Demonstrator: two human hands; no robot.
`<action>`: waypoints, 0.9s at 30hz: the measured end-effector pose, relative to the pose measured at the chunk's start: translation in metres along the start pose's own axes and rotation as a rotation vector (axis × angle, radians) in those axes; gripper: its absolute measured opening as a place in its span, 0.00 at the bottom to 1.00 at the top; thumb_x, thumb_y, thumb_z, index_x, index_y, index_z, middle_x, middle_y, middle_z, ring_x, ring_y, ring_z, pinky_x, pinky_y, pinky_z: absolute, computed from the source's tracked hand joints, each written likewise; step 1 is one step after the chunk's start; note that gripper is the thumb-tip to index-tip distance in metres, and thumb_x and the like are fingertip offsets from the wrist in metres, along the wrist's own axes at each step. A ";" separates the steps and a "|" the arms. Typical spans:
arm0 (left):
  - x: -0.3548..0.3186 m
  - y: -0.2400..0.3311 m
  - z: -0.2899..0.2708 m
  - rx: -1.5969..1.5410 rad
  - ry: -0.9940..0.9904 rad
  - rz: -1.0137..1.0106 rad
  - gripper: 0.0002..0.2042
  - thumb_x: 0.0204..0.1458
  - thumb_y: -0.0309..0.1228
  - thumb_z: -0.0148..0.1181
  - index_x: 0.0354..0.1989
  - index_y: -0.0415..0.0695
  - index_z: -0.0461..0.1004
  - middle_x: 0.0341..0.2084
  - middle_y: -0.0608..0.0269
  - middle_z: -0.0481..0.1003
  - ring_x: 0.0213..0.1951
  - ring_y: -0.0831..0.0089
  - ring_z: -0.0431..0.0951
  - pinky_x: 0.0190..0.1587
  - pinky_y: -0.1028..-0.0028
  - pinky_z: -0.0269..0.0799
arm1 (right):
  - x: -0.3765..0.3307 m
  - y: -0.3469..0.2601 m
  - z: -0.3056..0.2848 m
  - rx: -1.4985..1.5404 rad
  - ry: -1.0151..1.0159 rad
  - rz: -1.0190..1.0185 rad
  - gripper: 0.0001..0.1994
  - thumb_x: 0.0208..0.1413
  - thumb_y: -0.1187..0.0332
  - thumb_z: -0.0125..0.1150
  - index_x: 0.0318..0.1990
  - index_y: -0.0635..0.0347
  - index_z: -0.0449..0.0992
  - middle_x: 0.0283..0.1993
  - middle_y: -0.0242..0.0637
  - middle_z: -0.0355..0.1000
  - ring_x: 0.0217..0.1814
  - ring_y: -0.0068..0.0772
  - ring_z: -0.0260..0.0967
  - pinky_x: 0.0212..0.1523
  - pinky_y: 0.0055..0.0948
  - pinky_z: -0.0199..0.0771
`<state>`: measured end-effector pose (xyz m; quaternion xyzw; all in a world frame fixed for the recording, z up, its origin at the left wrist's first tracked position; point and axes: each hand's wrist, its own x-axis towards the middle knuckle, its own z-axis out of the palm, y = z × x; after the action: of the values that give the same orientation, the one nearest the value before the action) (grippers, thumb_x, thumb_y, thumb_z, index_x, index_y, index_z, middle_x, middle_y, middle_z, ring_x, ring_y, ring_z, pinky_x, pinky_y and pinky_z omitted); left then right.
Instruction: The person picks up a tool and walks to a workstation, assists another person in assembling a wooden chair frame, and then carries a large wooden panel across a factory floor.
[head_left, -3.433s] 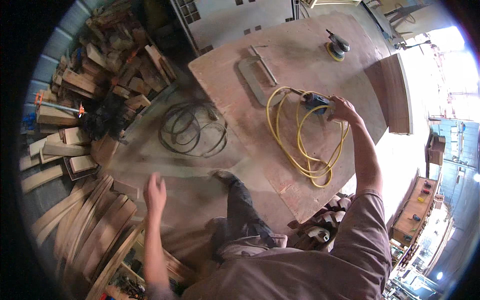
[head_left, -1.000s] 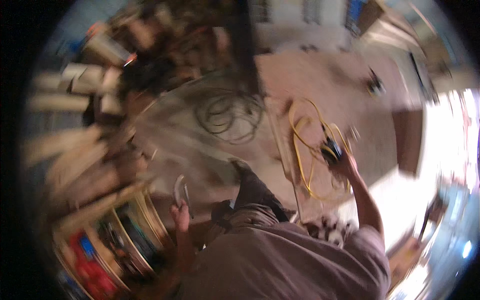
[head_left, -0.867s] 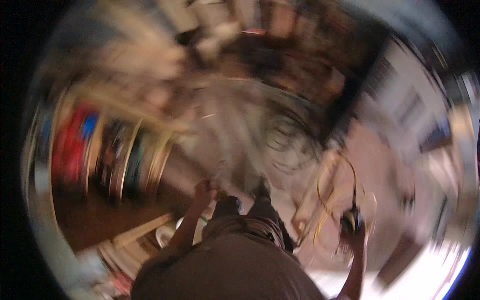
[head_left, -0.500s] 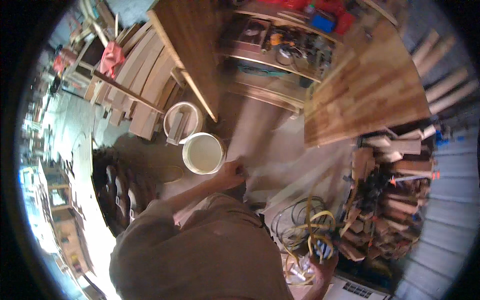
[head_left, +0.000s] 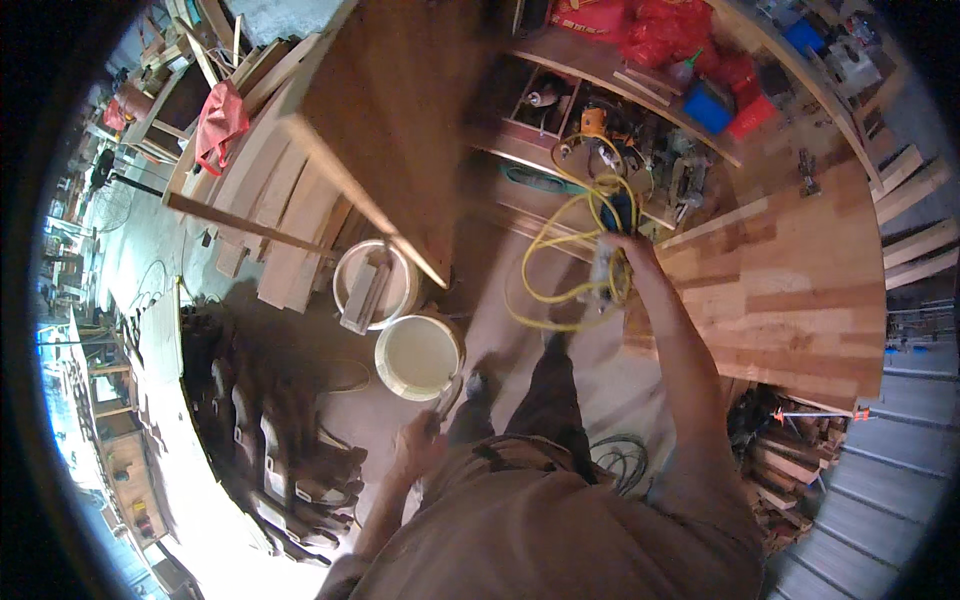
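My right hand (head_left: pixel 622 246) reaches out in front of the open shelf, its fingers closed round a blurred tool (head_left: pixel 604 272) with grey and dark blue parts; the kind is hard to make out. Loops of yellow cord or hose (head_left: pixel 530 268) hang around that hand. My left hand (head_left: pixel 414 446) is low by my body, just below a white bucket (head_left: pixel 384 372). Its fingers are curled, and whatever they may hold is hidden. Behind the bucket stands a second white bucket (head_left: pixel 346 262) with a wood block (head_left: pixel 368 296) lying across it.
A tall wooden panel (head_left: pixel 400 130) stands upright ahead. The shelf (head_left: pixel 600 55) carries tools and red bags (head_left: pixel 665 35). To the right are a broad wooden board (head_left: pixel 790 290) and stacked offcuts (head_left: pixel 790 470). Dark curved pieces (head_left: pixel 250 420) and long boards (head_left: pixel 290 235) stand on the left.
My right hand has swung from low on the right up to the shelf, carrying the tool and yellow loops. My left hand has drawn back from the bucket, down and to the left.
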<state>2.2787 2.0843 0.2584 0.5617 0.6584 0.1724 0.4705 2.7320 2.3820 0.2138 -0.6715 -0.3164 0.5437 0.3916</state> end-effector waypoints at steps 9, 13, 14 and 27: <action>0.049 0.049 0.087 -0.248 0.205 -0.383 0.21 0.43 0.26 0.59 0.50 0.40 0.75 0.20 0.65 0.70 0.23 0.78 0.69 0.29 0.75 0.69 | 0.298 -0.077 0.030 0.183 0.110 -0.257 0.26 0.32 0.68 0.76 0.44 0.66 0.78 0.44 0.37 0.76 0.43 0.34 0.71 0.48 0.34 0.72; 0.086 0.068 0.124 -0.473 0.210 -0.495 0.24 0.43 0.27 0.58 0.53 0.39 0.72 0.26 0.66 0.73 0.24 0.76 0.71 0.29 0.75 0.69 | 0.381 -0.090 0.043 0.127 0.184 -0.340 0.37 0.33 0.67 0.77 0.56 0.63 0.70 0.54 0.39 0.71 0.51 0.36 0.69 0.53 0.35 0.70; 0.098 0.077 0.128 -0.654 0.194 -0.529 0.29 0.40 0.21 0.58 0.58 0.38 0.69 0.27 0.68 0.71 0.26 0.80 0.69 0.30 0.79 0.66 | 0.410 -0.087 0.030 0.226 0.152 -0.406 0.34 0.38 0.65 0.74 0.57 0.61 0.70 0.53 0.38 0.70 0.51 0.36 0.68 0.53 0.35 0.70; 0.260 0.157 0.122 -1.242 0.192 -0.384 0.20 0.47 0.22 0.56 0.52 0.39 0.69 0.33 0.64 0.73 0.33 0.76 0.73 0.33 0.75 0.69 | 0.542 -0.100 -0.012 -0.512 0.249 -0.654 0.30 0.53 0.53 0.61 0.60 0.62 0.69 0.60 0.43 0.69 0.60 0.47 0.66 0.60 0.43 0.65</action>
<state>2.4872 2.3305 0.2056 0.0404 0.5640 0.4829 0.6687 2.8572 2.8900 0.0402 -0.6720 -0.5874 0.2097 0.3992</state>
